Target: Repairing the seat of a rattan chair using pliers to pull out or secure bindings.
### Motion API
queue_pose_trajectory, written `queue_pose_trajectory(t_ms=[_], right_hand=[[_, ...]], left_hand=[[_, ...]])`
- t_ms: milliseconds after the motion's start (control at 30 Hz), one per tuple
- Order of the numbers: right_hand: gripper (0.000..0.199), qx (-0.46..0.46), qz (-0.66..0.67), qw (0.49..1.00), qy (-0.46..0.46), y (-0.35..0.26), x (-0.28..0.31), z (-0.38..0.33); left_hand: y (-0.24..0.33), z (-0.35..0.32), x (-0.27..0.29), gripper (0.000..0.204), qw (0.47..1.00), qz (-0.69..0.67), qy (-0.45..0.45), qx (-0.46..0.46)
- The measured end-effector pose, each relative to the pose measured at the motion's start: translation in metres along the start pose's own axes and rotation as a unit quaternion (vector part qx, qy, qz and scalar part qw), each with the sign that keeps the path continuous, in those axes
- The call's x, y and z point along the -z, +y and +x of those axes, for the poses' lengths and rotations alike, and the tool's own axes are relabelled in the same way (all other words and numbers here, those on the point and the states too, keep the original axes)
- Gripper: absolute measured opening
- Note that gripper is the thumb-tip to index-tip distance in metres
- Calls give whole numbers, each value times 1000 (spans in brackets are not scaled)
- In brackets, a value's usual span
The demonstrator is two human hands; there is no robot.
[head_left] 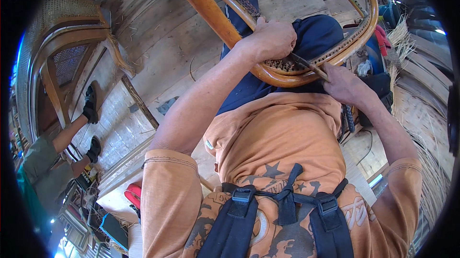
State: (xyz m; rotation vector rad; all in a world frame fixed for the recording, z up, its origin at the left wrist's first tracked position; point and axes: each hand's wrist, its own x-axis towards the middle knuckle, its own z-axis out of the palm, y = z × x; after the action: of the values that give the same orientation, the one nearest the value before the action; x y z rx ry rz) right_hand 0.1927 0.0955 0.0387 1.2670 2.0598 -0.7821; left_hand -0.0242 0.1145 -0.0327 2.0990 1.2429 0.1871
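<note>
A curved, varnished wooden chair frame (282,81) lies across my lap. Small holes line its inner edge, and ragged woven cane (277,65) clings to the near corner. My left hand (274,39) rests over the frame with its fingers curled in; what they grip is hidden beneath them. On the right, my right hand (342,84) is closed round a slim tool with a dark narrow blade (303,61), apparently a knife. Its blade slants up and left across the frame's rim, its tip close to my left fingers.
At the left stands another wooden chair with cane panels (72,59). Below it are a person's legs in dark sandals (90,105). Loose pale cane strands (401,42) lie at the right beside a blue and red object. Wooden boards (163,33) cover the floor.
</note>
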Motion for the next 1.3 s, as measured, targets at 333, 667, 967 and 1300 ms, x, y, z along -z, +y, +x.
queue_pose_trajectory(t_ms=[333, 667, 967, 1300], right_hand=[[15, -29, -207, 976, 59, -15, 23, -15], [27, -1, -194, 965, 175, 5, 4, -9], [39, 40, -205, 938, 278, 14, -13, 5], [41, 89, -199, 939, 267, 14, -9, 21]], left_hand=[[-12, 9, 6, 16, 999, -13, -44, -6], [-19, -1, 7, 20, 996, -33, -52, -68], [-8, -14, 9, 14, 995, 46, 14, -87], [0, -12, 8, 14, 992, 92, 49, -71]])
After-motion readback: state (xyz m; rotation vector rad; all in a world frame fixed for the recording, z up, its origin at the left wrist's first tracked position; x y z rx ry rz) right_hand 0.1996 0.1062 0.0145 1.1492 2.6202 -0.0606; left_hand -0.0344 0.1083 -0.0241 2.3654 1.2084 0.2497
